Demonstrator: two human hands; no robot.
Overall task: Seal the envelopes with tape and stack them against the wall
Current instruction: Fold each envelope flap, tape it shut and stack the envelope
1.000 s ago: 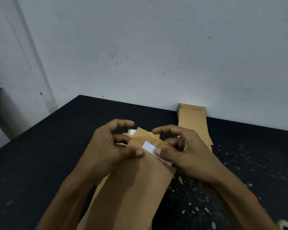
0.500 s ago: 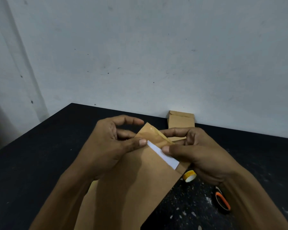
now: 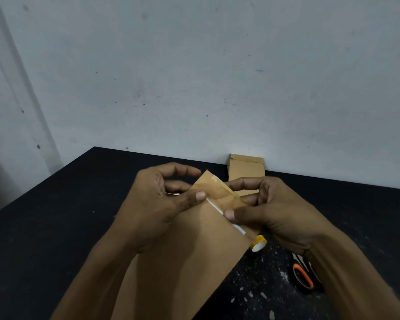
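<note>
Lower centre of the frame: long brown paper envelope, held above the matte black counter, its bottom end cut off by the lower edge. Flap folded down at the top, a thin white strip showing along the fold, glossy clear tape over the flap. Left hand pinching the flap's left end, thumb on the front, other fingers curled behind and partly hidden. Right hand pinching the right end, thumb on the white strip, fingertips out of sight behind the paper. Just under the envelope's right corner, a small yellow and white tape roll, mostly hidden. Lower right, orange-handled scissors, partly covered by the right forearm. Upper centre-right, a stack of brown envelopes leaning on the grey-white wall, lower part hidden by the hands; number of envelopes impossible to tell. Pale scraps scattered on the counter at lower right.
</note>
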